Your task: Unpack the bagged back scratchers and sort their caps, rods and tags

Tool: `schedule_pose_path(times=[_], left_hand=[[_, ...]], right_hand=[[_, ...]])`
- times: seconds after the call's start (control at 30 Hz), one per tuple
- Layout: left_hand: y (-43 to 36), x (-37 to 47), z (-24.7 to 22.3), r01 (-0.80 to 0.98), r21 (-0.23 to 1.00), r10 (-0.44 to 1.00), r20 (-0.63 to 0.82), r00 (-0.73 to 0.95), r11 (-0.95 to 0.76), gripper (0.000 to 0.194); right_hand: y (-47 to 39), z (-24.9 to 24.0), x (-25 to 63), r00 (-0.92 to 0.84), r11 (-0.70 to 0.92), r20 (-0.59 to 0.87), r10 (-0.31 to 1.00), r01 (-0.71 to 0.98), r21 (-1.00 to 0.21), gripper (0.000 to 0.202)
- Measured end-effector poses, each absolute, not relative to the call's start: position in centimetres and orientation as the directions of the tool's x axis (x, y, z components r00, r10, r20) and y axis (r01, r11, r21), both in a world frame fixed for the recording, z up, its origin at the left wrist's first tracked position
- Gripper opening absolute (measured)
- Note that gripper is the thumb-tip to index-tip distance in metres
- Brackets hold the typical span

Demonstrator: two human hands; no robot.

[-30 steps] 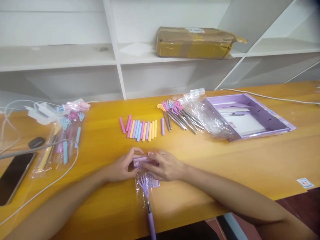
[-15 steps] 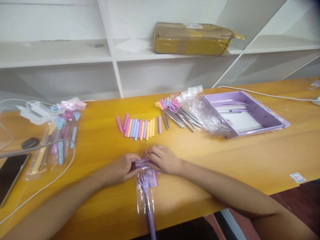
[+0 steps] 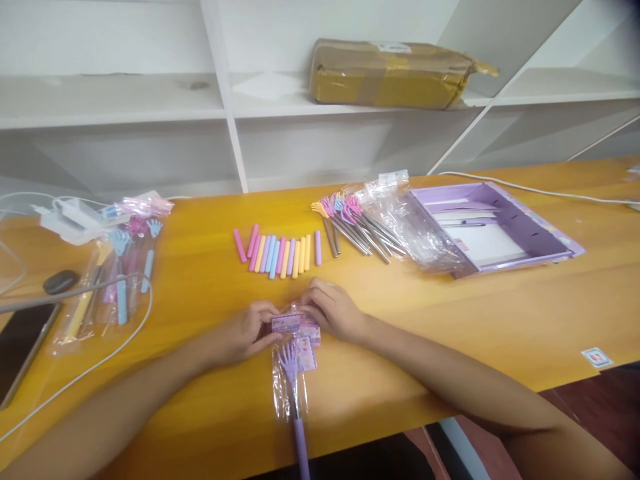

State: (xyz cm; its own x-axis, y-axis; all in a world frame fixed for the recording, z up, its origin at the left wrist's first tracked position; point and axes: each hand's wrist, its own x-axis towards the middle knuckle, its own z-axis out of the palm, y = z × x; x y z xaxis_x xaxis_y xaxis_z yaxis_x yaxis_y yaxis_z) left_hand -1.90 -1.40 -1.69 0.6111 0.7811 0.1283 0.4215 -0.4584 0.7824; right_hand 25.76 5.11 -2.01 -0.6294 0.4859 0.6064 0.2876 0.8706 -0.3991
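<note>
A purple back scratcher (image 3: 289, 363) with a hand-shaped head lies in a clear plastic bag (image 3: 277, 390), its handle reaching past the table's front edge. At the top of the bag, my left hand (image 3: 253, 333) pinches a small purple printed card (image 3: 285, 324) between thumb and fingers. My right hand (image 3: 334, 312) is closed at the bag's upper end, its fingertips on the clear plastic. Other printed cards (image 3: 306, 353) lie under and beside the bag's top, partly overlapped. What sits deep inside the right fingers is hidden.
Coloured handle tubes (image 3: 273, 258) lie in a row beyond my hands. Metal-shafted scratcher heads (image 3: 357, 223) lie beside empty-looking plastic bags (image 3: 430, 243) and a purple box (image 3: 520, 265). Bagged scratchers (image 3: 120, 280), a cable and a phone (image 3: 25, 347) are at left. A taped carton (image 3: 390, 77) rests on the shelf.
My right hand has shifted slightly right and up, away from the left hand. More of the purple card and the cards beneath it now shows. The left hand stays on the card.
</note>
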Motion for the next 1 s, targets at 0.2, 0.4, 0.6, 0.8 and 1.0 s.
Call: schedule_pose_path(times=[0.2,0.4,0.6,0.8,1.0], left_hand=[[-1.3,-2.2,-1.3,0.515,0.743,0.803,0.05,0.594,-0.427,0.022],[-1.3,-1.7,-1.1,0.435,0.779,0.771,0.095,0.63,-0.452,0.023],[-1.2,-1.5,-1.0,0.439,0.767,0.753,0.087,0.652,-0.468,0.024],[-1.1,-1.6,-0.7,0.51,0.708,0.752,0.045,0.657,-0.488,0.03],[-0.9,-1.5,-1.2,0.511,0.667,0.759,0.128,0.639,-0.542,0.031]], right_hand=[[5.2,-2.4,26.1,-0.677,0.913,0.619,0.398,0.231,-0.335,0.007],[4.5,-2.8,26.1,-0.631,0.945,0.705,0.325,0.245,-0.216,0.015],[5.0,-2.5,26.1,-0.716,0.96,0.642,0.274,0.163,-0.227,0.027],[4.9,-1.9,25.5,-0.696,0.9,0.602,0.391,0.151,-0.41,0.01],[5.1,-1.5,25.5,-0.782,0.815,0.418,0.462,0.188,-0.549,0.019]])
